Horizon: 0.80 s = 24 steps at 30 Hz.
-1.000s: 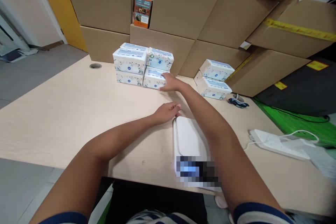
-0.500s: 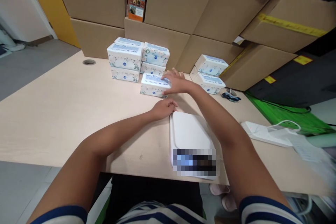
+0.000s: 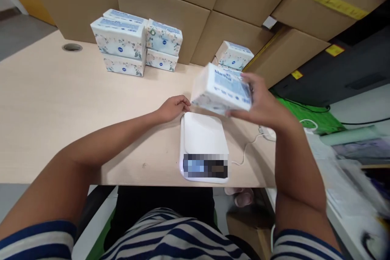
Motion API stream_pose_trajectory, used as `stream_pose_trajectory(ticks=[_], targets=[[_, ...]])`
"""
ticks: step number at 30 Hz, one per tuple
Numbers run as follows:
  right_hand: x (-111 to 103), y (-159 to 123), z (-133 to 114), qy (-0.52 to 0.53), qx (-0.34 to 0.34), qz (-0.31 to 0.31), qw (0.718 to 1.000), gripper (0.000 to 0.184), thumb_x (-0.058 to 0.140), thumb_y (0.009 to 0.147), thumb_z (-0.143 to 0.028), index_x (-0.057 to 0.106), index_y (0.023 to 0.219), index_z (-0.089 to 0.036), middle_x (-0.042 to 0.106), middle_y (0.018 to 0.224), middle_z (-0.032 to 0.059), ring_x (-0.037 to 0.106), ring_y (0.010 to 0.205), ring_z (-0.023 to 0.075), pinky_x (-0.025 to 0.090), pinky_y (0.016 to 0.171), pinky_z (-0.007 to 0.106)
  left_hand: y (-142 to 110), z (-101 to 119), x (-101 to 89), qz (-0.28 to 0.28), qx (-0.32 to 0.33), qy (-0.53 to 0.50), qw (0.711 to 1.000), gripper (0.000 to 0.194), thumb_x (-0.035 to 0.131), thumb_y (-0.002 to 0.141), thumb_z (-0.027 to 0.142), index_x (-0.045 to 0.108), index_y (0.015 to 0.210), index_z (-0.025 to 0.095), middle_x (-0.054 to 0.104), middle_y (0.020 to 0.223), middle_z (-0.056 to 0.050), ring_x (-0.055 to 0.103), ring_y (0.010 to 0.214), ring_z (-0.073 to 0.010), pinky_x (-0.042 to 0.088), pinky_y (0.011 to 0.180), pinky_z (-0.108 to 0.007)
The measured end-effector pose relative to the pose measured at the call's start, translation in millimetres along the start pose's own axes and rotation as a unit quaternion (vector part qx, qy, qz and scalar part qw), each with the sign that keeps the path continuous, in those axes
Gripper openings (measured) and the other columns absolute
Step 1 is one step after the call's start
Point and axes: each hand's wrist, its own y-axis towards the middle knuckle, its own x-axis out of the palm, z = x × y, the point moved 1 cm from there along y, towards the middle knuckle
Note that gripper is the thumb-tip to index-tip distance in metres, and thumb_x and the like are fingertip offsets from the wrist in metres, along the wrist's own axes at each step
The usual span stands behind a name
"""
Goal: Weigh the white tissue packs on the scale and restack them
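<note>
Desk [image 3: 76,101] stretches left; scale [image 3: 204,134] near front edge

Right hand [image 3: 264,103] pinches pack [image 3: 227,89] aloft; left hand [image 3: 171,109] loosely curled, beside scale's far corner.

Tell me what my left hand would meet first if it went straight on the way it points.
Probably the floral tissue pack in your right hand, just beyond your left hand in this view. Depth is unclear: the pack looks raised off the table, so your left hand might pass underneath.
</note>
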Motion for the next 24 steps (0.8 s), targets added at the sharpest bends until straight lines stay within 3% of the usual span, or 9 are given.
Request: stream_pose_trajectory(ticks=[3,5,7,12,17,20,24], targets=[[6,-56,12,0.073,0.002,-0.004,0.997,0.126,0.090,0.071,-0.076,0.016,0.166,-0.038,0.041,0.168,0.0175,0.048,0.157,0.0483,0.045,0.129,0.071,-1,3,0.3,0.012,-0.002,-0.019,1.000,0.030,0.050,0.079,-0.001,0.073,0.087,0.018,0.081,0.090,-0.003,0.074,0.090,-0.0164,0.059,0.101,-0.034],[19,-77,16,0.110,-0.012,-0.029,0.993,0.131,0.087,0.071,-0.082,0.007,0.166,-0.040,0.046,0.160,0.0174,0.053,0.153,0.0444,0.049,0.125,0.070,-2,3,0.3,0.024,0.003,-0.014,1.000,0.032,0.050,0.077,-0.002,0.073,0.087,0.017,0.081,0.090,-0.003,0.074,0.088,-0.0155,0.059,0.101,-0.034],[29,-89,17,0.121,-0.024,-0.051,0.991,0.127,0.085,0.073,-0.082,0.008,0.166,-0.040,0.050,0.154,0.0164,0.056,0.150,0.0418,0.051,0.123,0.069,-1,4,0.1,0.029,0.005,-0.009,1.000,0.033,0.050,0.078,-0.002,0.074,0.089,0.017,0.081,0.090,-0.003,0.073,0.088,-0.0152,0.059,0.101,-0.035],[34,-98,11,0.071,-0.046,-0.040,0.996,0.123,0.086,0.076,-0.074,0.008,0.166,-0.039,0.046,0.161,0.0190,0.056,0.150,0.0441,0.052,0.121,0.072,-2,4,-0.8,0.035,-0.001,-0.010,0.999,0.030,0.051,0.080,-0.001,0.074,0.087,0.017,0.080,0.089,-0.005,0.073,0.086,-0.0151,0.059,0.099,-0.034],[30,-100,-9,0.027,-0.062,-0.055,0.996,0.114,0.086,0.078,-0.063,0.021,0.167,-0.035,0.050,0.164,0.0202,0.052,0.155,0.0466,0.054,0.121,0.072,-1,-1,-1.1,0.047,0.016,-0.005,0.999,0.025,0.054,0.083,0.004,0.074,0.086,0.018,0.080,0.088,-0.003,0.072,0.086,-0.0144,0.057,0.096,-0.032],[25,-94,-20,0.017,-0.069,-0.074,0.995,0.103,0.084,0.081,-0.060,0.031,0.166,-0.034,0.054,0.164,0.0185,0.053,0.154,0.0470,0.051,0.124,0.074,1,-4,-0.3,0.049,0.014,-0.008,0.999,0.026,0.054,0.083,0.002,0.074,0.085,0.018,0.079,0.086,-0.003,0.071,0.085,-0.0141,0.057,0.095,-0.032],[14,-89,-24,0.006,-0.060,-0.117,0.991,0.093,0.078,0.085,-0.068,0.044,0.166,-0.035,0.056,0.165,0.0151,0.051,0.156,0.0484,0.041,0.130,0.078,1,-3,1.1,0.046,0.000,-0.015,0.999,0.030,0.052,0.082,-0.003,0.074,0.085,0.018,0.079,0.085,-0.002,0.071,0.084,-0.0137,0.057,0.097,-0.034]])
